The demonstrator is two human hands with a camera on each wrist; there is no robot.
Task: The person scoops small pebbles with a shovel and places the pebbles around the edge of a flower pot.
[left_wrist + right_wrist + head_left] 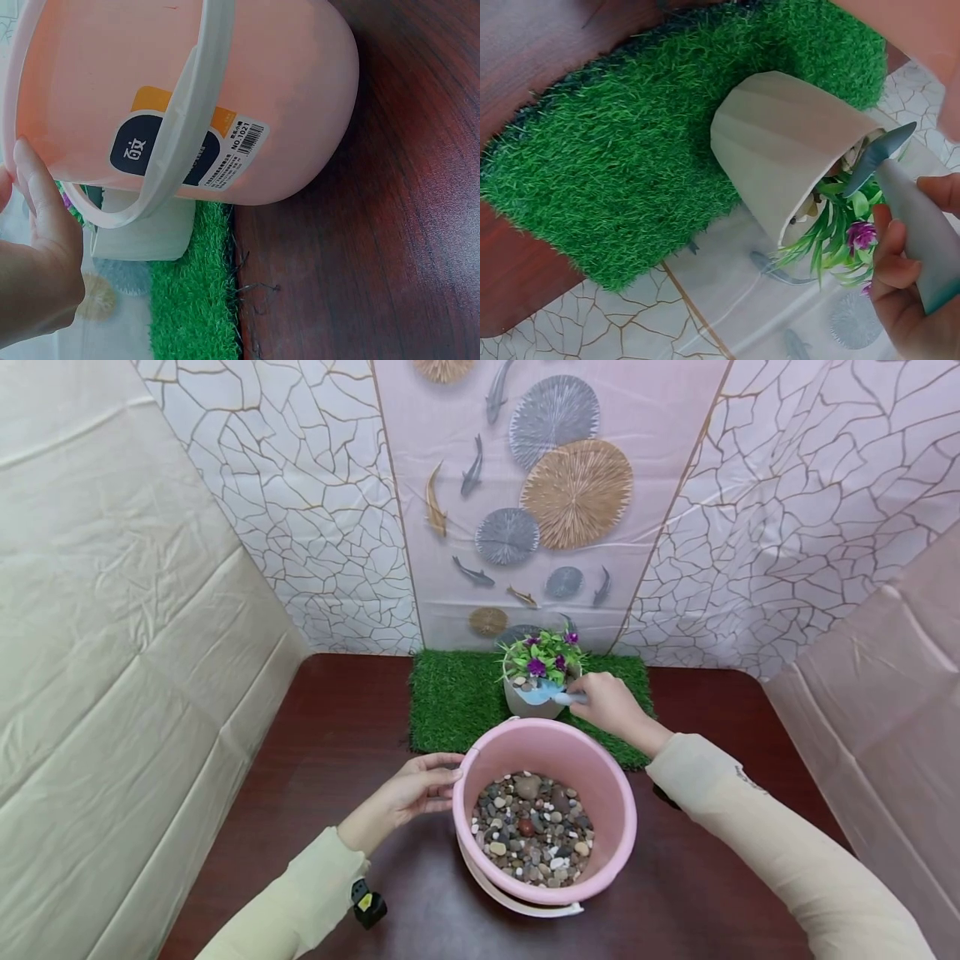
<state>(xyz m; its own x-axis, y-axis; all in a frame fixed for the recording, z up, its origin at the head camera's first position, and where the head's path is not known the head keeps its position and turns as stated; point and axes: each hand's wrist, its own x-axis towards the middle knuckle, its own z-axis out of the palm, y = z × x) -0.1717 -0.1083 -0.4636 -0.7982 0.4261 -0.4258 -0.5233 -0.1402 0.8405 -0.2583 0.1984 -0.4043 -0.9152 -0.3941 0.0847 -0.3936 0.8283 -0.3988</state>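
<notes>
A pink bucket (621, 777) with pebbles (525, 827) in it stands on the table. My left hand (412, 789) touches the left side of its rim with fairly straight fingers; the left wrist view shows these fingers (34, 172) against the outer wall near the rim. My right hand (611, 706) grips the handle of a small trowel (915, 214). The trowel's light blue blade (538, 693) is over the mouth of a pale plant pot (780, 135). Inside the pot are a few stones and a leafy plant with purple flowers (536, 667). Part of the blade is hidden in the right wrist view.
A green artificial grass mat (457, 702) lies under the pot at the back of the dark red wooden table (337, 710). Patterned cloth walls (337, 527) enclose the table's back and sides. The bucket's white handle (176, 120) hangs down on the near side.
</notes>
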